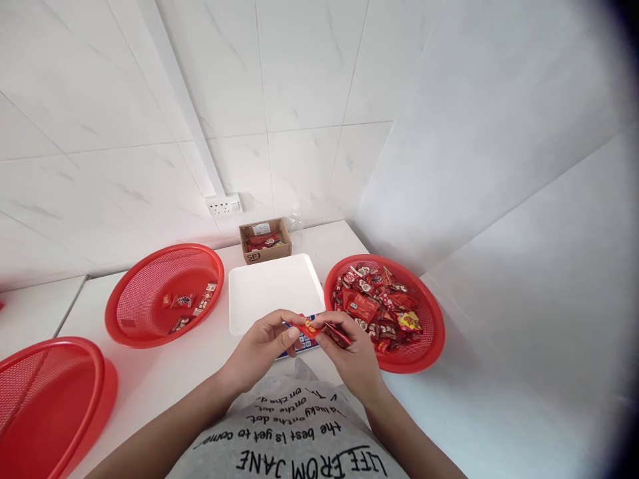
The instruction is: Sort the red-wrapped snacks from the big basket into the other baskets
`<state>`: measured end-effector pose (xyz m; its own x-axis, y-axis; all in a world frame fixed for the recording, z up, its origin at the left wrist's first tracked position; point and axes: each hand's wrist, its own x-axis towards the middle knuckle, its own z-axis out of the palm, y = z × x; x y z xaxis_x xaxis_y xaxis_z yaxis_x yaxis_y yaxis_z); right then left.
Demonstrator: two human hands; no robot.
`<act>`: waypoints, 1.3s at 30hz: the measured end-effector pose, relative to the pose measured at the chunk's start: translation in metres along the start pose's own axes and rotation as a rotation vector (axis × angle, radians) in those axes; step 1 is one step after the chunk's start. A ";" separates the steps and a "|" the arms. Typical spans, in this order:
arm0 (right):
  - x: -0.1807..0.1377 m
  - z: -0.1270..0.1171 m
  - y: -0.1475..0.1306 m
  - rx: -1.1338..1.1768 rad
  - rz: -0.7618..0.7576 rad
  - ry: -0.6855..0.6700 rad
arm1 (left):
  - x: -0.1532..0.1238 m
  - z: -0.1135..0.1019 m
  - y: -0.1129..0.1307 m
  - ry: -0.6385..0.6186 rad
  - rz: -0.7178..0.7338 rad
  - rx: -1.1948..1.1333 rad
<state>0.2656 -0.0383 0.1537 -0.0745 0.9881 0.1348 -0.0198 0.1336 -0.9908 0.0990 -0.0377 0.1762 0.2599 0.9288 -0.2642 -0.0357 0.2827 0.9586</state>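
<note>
Between both hands I hold a small red candy packet (pixel 306 326) with yellow marks. My left hand (pixel 264 347) pinches its left end with thumb and fingers. My right hand (pixel 353 356) grips the other end, and a second dark red packet (pixel 337 334) shows between its fingers. Just below the packet lies the blue keypad (pixel 303 343) of a weighing scale, whose white pan (pixel 274 293) bears nothing. To the right of my hands, a red mesh basket (pixel 438 332) is heaped with many red wrapped candies (pixel 382 303).
A red basket (pixel 114 309) with a few packets stands left of the scale, and another red basket (pixel 97 379) is at the near left. Behind the scale sits a cardboard box (pixel 269 253) of red packets, beside clear plastic (pixel 295 219). The white table (pixel 134 379) meets walls behind and right.
</note>
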 end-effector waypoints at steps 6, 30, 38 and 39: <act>0.001 0.004 0.008 0.032 0.074 -0.053 | 0.008 -0.001 -0.008 0.047 -0.023 -0.095; -0.006 0.008 0.046 0.276 0.517 -0.334 | 0.028 -0.004 -0.042 -0.060 -0.127 -0.046; -0.009 0.007 0.051 -0.209 0.198 -0.338 | 0.021 0.006 -0.038 -0.073 -0.181 -0.146; -0.011 0.008 0.052 -0.225 0.173 -0.338 | 0.020 0.007 -0.039 -0.083 -0.212 -0.168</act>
<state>0.2576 -0.0427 0.1008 -0.3800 0.9220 -0.0744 0.2359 0.0188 -0.9716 0.1124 -0.0314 0.1343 0.3569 0.8237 -0.4407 -0.1293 0.5108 0.8500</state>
